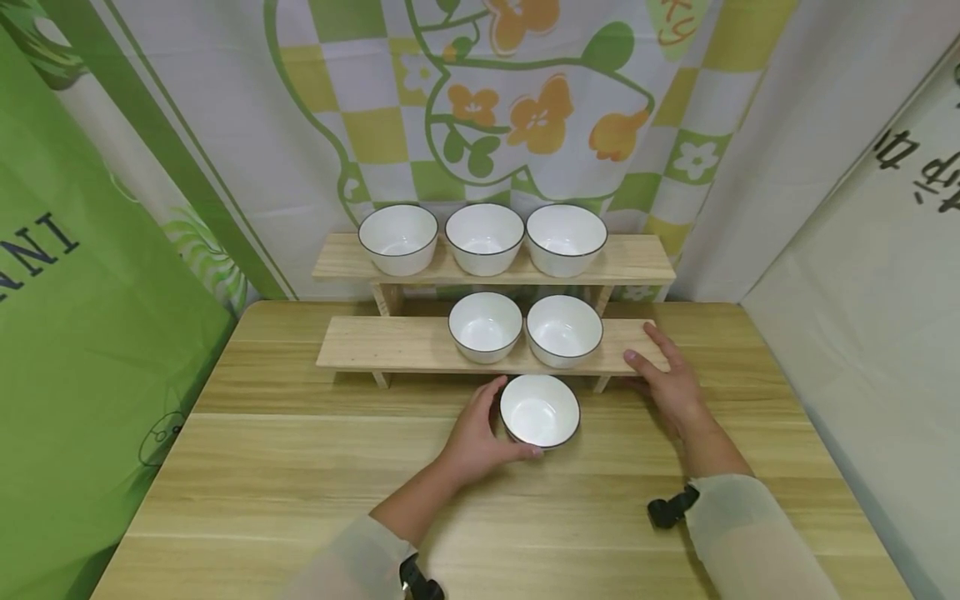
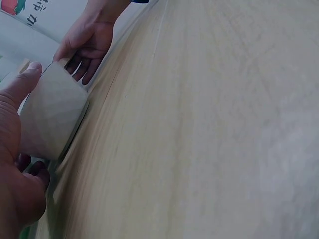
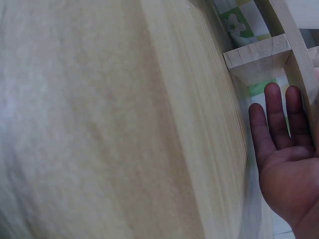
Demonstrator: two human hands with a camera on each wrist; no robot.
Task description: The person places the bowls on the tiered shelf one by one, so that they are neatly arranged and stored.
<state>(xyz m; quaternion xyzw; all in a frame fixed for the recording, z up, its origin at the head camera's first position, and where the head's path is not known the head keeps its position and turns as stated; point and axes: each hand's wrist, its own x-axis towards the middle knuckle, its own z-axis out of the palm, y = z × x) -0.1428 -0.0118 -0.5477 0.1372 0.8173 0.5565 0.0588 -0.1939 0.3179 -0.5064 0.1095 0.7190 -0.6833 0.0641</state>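
A white bowl (image 1: 540, 411) with a dark rim stands upright on the table just before the lower wooden shelf (image 1: 390, 343). My left hand (image 1: 476, 442) holds it from the left, thumb at the near side and fingers at the far side. In the left wrist view the bowl's dimpled outer wall (image 2: 54, 109) shows beside the thumb. My right hand (image 1: 675, 383) grips the lower shelf's right end, with thumb and index finger on top. Three fingers (image 3: 276, 117) extend beneath the board in the right wrist view. Two matching bowls, one left (image 1: 486, 327) and one right (image 1: 564, 331), sit on this shelf.
Behind and higher, the upper shelf (image 1: 637, 258) bears three more bowls: left (image 1: 398, 239), middle (image 1: 485, 239), right (image 1: 566, 240). The wooden table (image 1: 262, 483) extends around the stand. Printed curtains (image 1: 525, 125) hang behind and at both sides.
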